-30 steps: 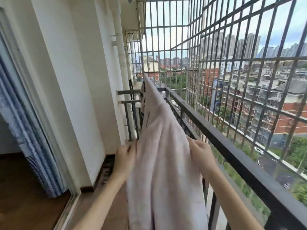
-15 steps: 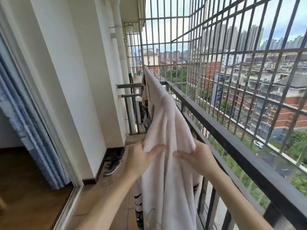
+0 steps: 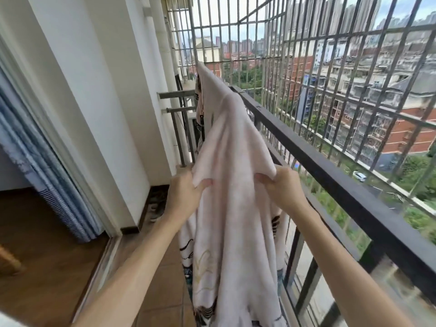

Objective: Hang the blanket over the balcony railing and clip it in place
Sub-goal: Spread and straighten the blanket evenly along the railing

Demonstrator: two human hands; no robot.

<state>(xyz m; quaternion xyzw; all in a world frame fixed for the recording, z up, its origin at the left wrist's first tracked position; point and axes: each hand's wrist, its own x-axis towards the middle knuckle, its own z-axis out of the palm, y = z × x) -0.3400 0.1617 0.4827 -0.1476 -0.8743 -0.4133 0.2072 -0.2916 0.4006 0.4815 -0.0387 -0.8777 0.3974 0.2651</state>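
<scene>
The pale pink blanket [image 3: 232, 147] is half hung, its far end seemingly on the black balcony railing [image 3: 330, 165] toward 12 o'clock, while the left hand [image 3: 182, 197] and right hand [image 3: 286, 188], fingers clamped on its near fold, hold it just inside the rail (no clip visible), so draping and clipping remain.

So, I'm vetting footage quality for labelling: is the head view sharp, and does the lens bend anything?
Head view: even daylight, no glare; blanket, left hand and right hand fairly sharp; railing and grille bars bow slightly from wide-angle distortion; far towers hazy.
</scene>
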